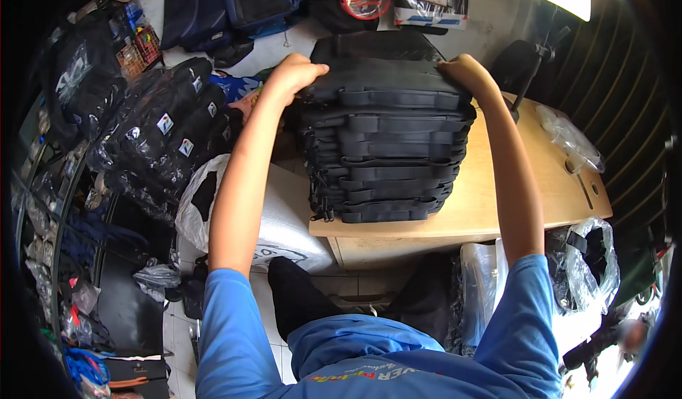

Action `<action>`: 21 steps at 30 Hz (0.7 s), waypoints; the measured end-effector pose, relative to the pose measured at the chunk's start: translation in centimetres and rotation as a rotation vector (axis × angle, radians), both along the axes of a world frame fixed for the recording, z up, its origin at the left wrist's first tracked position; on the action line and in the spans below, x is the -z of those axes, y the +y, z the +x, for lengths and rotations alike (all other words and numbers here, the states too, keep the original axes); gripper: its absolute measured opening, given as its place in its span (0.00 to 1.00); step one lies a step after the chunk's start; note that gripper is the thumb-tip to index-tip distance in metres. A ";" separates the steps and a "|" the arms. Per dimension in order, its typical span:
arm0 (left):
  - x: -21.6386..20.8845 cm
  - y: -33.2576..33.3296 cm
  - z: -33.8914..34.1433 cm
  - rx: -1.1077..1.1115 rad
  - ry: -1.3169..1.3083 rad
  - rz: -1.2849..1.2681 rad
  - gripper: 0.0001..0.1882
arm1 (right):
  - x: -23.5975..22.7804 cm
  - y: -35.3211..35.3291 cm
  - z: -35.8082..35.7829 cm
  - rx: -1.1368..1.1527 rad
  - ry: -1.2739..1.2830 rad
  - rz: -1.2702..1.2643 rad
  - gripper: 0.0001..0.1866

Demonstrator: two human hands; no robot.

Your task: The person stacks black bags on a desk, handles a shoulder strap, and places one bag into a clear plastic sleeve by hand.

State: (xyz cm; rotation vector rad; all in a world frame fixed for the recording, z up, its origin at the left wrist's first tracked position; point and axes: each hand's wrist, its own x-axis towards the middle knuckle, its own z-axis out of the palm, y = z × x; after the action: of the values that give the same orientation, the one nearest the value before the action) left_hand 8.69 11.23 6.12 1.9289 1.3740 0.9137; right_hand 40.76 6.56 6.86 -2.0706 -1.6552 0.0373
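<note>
The top bag [387, 76] lies between the two hands, uppermost in the stack of black bags [398, 157] at the left part of the desk [565, 193]. The left hand [293, 78] is closed on its left edge, the right hand [469, 76] on its right edge, thumbs above. Most fingers are hidden; borders between black layers are difficult to distinguish.

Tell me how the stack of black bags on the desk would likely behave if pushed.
The stack of black bags would probably slide out of line layer by layer, as nothing visible ties the layers together. It may be fairly heavy, given how many layers are piled up. Its near-side straps would likely flex, since they look like soft webbing.
</note>
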 end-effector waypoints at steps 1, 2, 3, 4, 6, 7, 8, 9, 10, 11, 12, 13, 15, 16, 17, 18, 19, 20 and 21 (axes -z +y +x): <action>0.3 0.3 -0.4 0.006 0.019 -0.007 0.22 | -0.3 -0.3 -0.7 -0.021 -0.052 -0.005 0.25; 0.5 0.6 -1.0 0.012 0.038 -0.015 0.21 | -0.9 -0.6 -1.4 -0.044 -0.103 -0.010 0.25; 0.5 0.6 -1.0 0.038 -0.009 0.026 0.21 | -1.2 -0.7 -1.0 -0.021 -0.038 -0.040 0.25; -0.2 0.1 -0.8 0.056 -0.049 -0.009 0.18 | -1.5 -0.4 -0.6 0.002 0.025 -0.065 0.25; -0.2 -0.8 -1.0 0.114 -0.196 -0.132 0.14 | -1.1 -0.8 0.3 -0.013 0.035 -0.043 0.24; -0.2 -1.2 -1.1 0.116 -0.192 -0.137 0.14 | -1.1 -0.9 0.5 -0.004 0.034 -0.031 0.24; -0.3 -1.5 -1.3 0.113 -0.234 -0.120 0.16 | -1.1 -1.0 0.7 0.005 0.033 -0.019 0.23; -0.5 -2.1 -1.8 0.101 -0.275 -0.098 0.20 | -1.9 -1.7 0.2 0.019 0.082 -0.080 0.23; -1.0 -3.2 -1.4 0.103 -0.272 -0.103 0.20 | -2.5 -3.0 0.0 -0.003 0.168 -0.079 0.23; -1.5 -4.4 -1.0 0.082 -0.225 -0.116 0.22 | -2.2 -2.6 0.3 0.003 0.147 -0.076 0.23; -1.7 -5.5 -0.9 0.056 -0.178 -0.131 0.24 | -2.0 -2.7 0.1 0.006 0.126 -0.078 0.23; -1.3 -5.2 -1.2 0.055 -0.174 -0.138 0.24 | -1.6 -2.8 0.0 0.006 0.129 -0.085 0.23; -0.7 -4.3 -1.6 0.033 -0.227 -0.108 0.26 | -1.3 -2.9 -0.1 -0.007 0.129 -0.084 0.23; -0.6 -4.1 -1.5 0.034 -0.228 -0.109 0.26 | -1.0 -2.9 0.4 -0.005 0.128 -0.084 0.23; -0.5 -4.0 -1.4 0.027 -0.232 -0.076 0.27 | -0.7 -2.9 0.9 -0.051 0.246 -0.045 0.23; -0.6 -3.9 -1.4 0.021 -0.232 -0.043 0.28 | -0.7 -3.1 0.8 -0.097 0.366 -0.004 0.24; -0.5 -4.0 -1.3 0.022 -0.230 -0.041 0.28 | -0.6 -3.3 0.7 -0.096 0.368 -0.002 0.24; -0.4 -4.1 -1.1 0.050 -0.365 0.034 0.28 | -0.5 -3.8 0.6 -0.177 0.473 0.110 0.24; -0.5 -4.4 -0.6 0.081 -0.502 0.108 0.28 | -0.6 -4.3 0.7 -0.255 0.574 0.223 0.24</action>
State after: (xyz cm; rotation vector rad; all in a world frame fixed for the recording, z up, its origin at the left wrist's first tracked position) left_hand 8.12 6.86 6.62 1.6583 0.9621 1.3417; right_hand 41.49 2.27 7.44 -1.4866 -1.4636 0.4649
